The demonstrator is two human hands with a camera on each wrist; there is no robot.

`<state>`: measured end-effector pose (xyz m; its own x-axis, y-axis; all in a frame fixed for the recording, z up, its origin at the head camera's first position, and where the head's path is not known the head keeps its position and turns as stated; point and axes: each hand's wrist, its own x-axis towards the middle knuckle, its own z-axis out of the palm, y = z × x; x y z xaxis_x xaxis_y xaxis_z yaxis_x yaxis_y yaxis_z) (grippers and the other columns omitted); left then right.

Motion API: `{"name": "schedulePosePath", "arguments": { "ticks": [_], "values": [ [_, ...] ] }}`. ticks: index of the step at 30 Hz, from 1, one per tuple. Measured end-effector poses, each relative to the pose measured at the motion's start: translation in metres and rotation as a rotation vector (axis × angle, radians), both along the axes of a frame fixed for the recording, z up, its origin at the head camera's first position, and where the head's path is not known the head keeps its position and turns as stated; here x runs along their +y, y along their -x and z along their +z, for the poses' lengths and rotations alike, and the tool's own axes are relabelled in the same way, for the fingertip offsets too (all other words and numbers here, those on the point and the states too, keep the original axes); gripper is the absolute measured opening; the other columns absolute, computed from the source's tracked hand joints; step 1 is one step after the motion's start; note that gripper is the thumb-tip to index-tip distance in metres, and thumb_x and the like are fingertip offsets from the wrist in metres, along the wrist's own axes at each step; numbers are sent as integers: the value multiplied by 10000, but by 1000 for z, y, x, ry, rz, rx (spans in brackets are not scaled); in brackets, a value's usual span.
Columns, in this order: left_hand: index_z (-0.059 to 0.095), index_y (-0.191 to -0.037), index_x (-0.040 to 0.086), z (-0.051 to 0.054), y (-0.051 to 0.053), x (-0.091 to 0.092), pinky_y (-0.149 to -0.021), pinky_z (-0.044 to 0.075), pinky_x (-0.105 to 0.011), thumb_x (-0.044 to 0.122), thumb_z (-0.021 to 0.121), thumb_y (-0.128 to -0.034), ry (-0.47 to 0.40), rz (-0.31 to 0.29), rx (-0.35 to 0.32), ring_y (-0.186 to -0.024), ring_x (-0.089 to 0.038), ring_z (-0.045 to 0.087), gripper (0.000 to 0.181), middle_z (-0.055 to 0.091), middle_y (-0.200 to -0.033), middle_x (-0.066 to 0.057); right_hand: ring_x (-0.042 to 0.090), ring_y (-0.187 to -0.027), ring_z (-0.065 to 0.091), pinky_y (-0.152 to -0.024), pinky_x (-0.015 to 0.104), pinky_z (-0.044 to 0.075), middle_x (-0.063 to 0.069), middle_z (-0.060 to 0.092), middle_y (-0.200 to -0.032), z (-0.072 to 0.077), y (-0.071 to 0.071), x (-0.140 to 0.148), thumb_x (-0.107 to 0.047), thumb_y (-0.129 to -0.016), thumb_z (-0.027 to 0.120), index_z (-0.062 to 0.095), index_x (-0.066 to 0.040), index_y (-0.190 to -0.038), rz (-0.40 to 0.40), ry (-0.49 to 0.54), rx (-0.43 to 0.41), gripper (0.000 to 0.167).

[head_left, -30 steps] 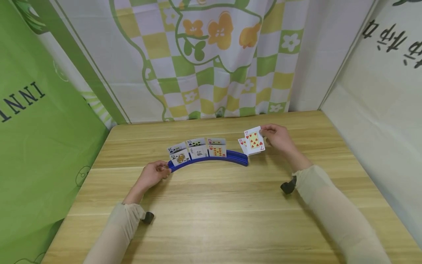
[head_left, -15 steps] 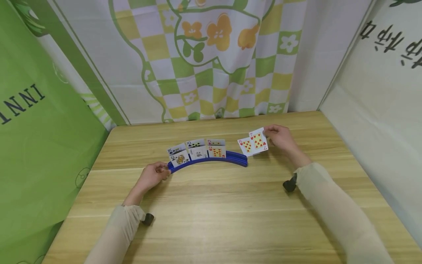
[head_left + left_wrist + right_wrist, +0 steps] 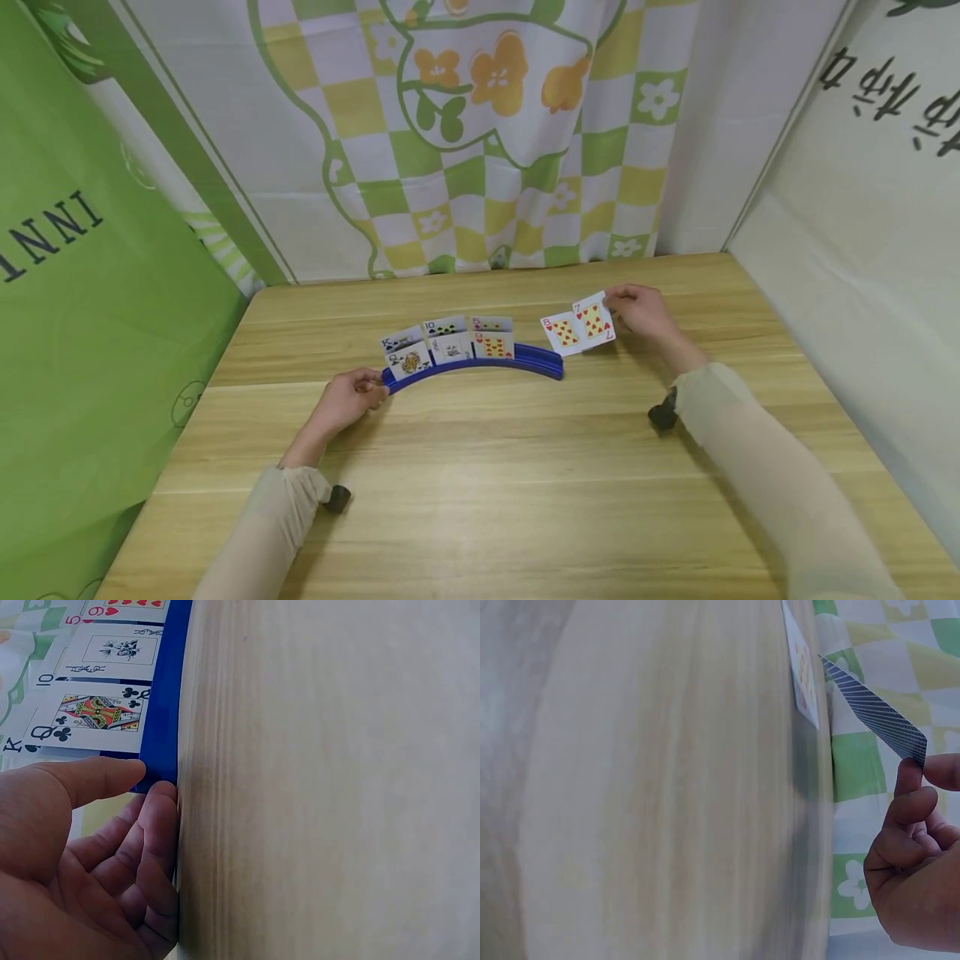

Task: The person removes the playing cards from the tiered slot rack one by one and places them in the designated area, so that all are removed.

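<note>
My right hand (image 3: 639,312) is pinching a white, rectangular paper seven of hearts (image 3: 594,322). The curved blue plastic rack (image 3: 542,361) is lying leftward, stretching sideways; my left hand (image 3: 347,402) is pinching its left end.

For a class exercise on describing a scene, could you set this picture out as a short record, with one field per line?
Left grip: pinches the left end of the blue card holder
Right grip: pinches the seven of hearts
Beside the seven: eight of hearts
Holder shape: curved
Front row, left to right: queen of clubs, apparent joker, nine of hearts
Behind them: king, ten, five
Surface: wooden table
</note>
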<state>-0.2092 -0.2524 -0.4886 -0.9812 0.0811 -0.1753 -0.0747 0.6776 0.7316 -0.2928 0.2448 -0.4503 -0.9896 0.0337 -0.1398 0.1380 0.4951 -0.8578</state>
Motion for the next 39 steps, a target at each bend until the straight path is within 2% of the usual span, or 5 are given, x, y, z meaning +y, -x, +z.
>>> {"name": "schedulePosePath", "arguments": {
  "ticks": [7, 15, 23, 33, 39],
  "values": [
    [644, -1220, -11, 1, -1, 1, -667, 487, -267, 181, 694, -912, 3, 1, -2, -746, -146, 637, 367, 723, -957, -110, 197, -922, 568, -728, 236, 465, 240, 626, -1215, -4, 2, 2, -223, -1007, 540, 601, 41, -1278, 17, -98, 4, 383],
    [642, -1221, -13, 2, 0, 1, -664, 482, -270, 177, 686, -913, 11, 1, 3, -733, -149, 625, 364, 724, -949, -105, 368, -1200, 533, -993, 435, 431, 281, 592, -1315, -14, 8, 7, -199, -1003, 529, 605, 62, -1262, 12, -139, 10, 375],
    [647, -1207, -9, 1, -1, 2, -654, 489, -257, 172, 696, -908, 4, 11, -4, -745, -145, 624, 353, 716, -952, -107, 330, -1120, 547, -853, 335, 437, 272, 600, -1295, -19, 12, 13, -206, -996, 530, 618, 49, -1245, 22, -220, -24, 367],
    [642, -1215, -22, 1, -2, 2, -647, 483, -257, 169, 685, -917, 6, 11, 7, -746, -143, 625, 357, 713, -953, -117, 351, -1122, 560, -884, 393, 457, 266, 605, -1306, -20, 11, 20, -240, -995, 534, 635, 34, -1241, 41, -302, -23, 381],
    [639, -1225, -13, 2, -2, 2, -669, 485, -271, 185, 682, -923, 11, 9, 1, -757, -148, 626, 364, 710, -965, -114, 309, -1033, 566, -772, 300, 441, 251, 638, -1238, -20, 10, 24, -230, -991, 533, 655, 28, -1203, 42, -304, -24, 355]
  ]
}}
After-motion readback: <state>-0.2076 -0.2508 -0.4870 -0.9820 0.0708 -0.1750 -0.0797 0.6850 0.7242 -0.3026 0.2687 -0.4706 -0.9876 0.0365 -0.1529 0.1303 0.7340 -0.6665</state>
